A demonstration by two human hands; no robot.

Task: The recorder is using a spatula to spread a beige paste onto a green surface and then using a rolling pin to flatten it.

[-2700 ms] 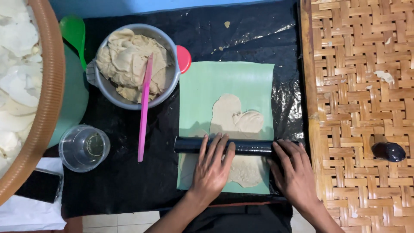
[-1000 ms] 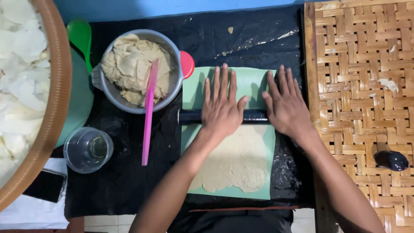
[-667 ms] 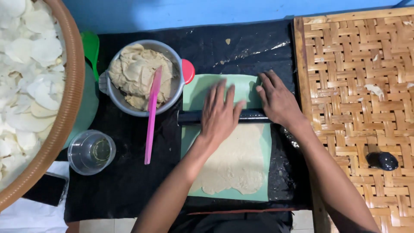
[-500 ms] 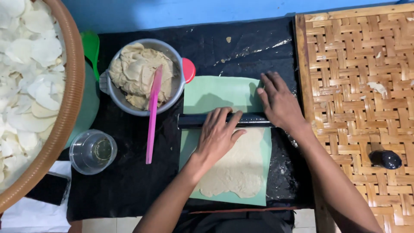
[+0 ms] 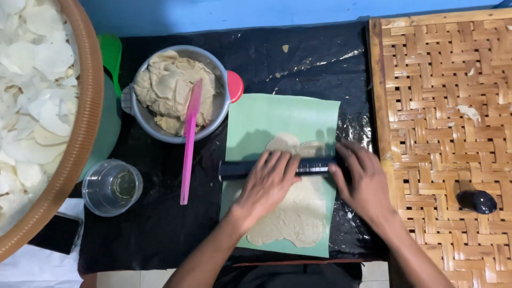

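I'm seeing a dark rolling pin (image 5: 314, 166) lying crosswise over a thin, flattened sheet of beige dough (image 5: 293, 213). The dough is spreading in a ragged oval on a pale green sheet (image 5: 282, 114), which is sitting flat on the black-covered table, a bit poking out above the pin.

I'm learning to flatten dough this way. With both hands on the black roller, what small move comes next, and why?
Probably push the black cylindrical roller away, over the thicker beige dough at the far end of the green sheet. The left hand and right hand lie flat on it, and the near dough looks spread already.
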